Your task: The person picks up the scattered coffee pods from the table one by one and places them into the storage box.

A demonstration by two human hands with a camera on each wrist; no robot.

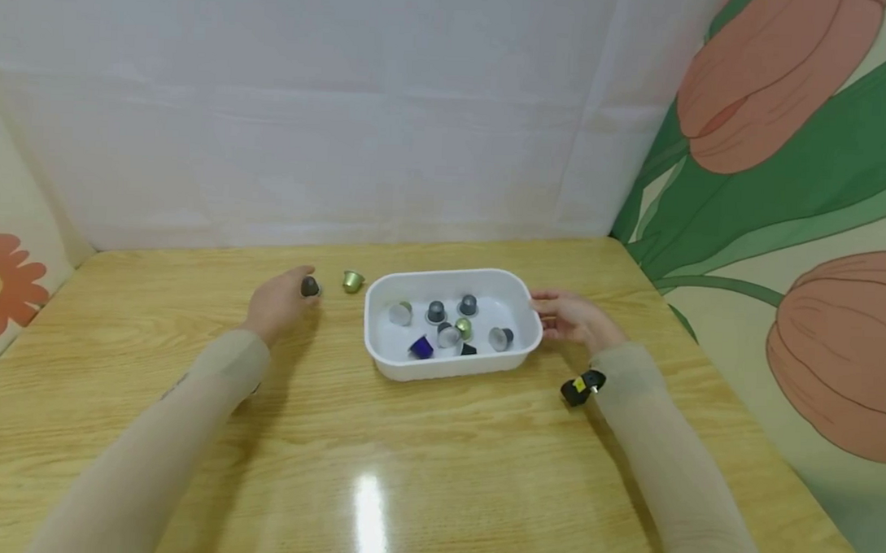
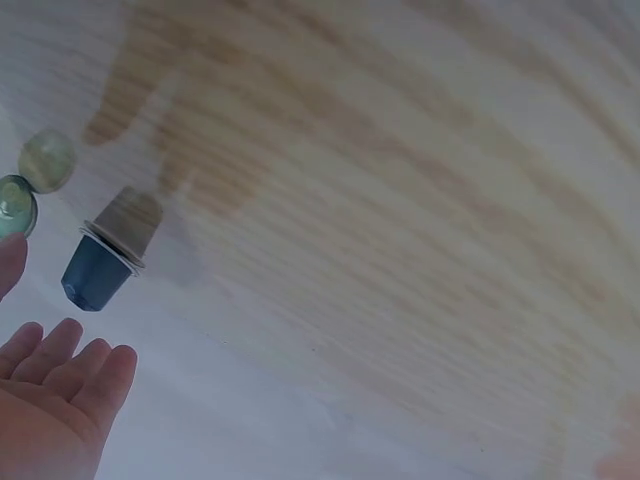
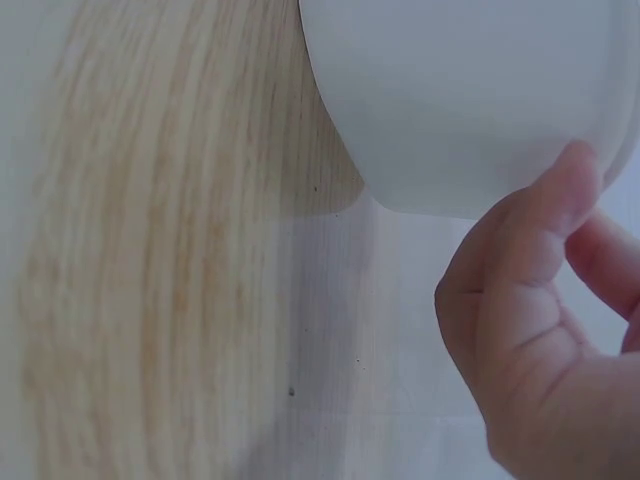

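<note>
A dark coffee capsule (image 1: 309,286) stands on the table at the fingers of my left hand (image 1: 273,303). In the left wrist view, the left fingers (image 2: 105,385) are spread apart from this capsule (image 2: 95,275), which is mirrored in the glossy tabletop. A green capsule (image 1: 352,281) lies just beyond, left of the white plastic box (image 1: 447,368). Inside the box are several capsules, among them a purple one (image 1: 422,347) and a green one (image 1: 464,328). My right hand (image 1: 573,318) touches the box's right end, its fingertips (image 3: 575,165) against the outer wall.
The wooden table (image 1: 436,488) runs back to a white cloth (image 1: 346,127). A black wrist device (image 1: 582,387) sits at the right sleeve. Flower-patterned walls (image 1: 799,159) border the table on both sides.
</note>
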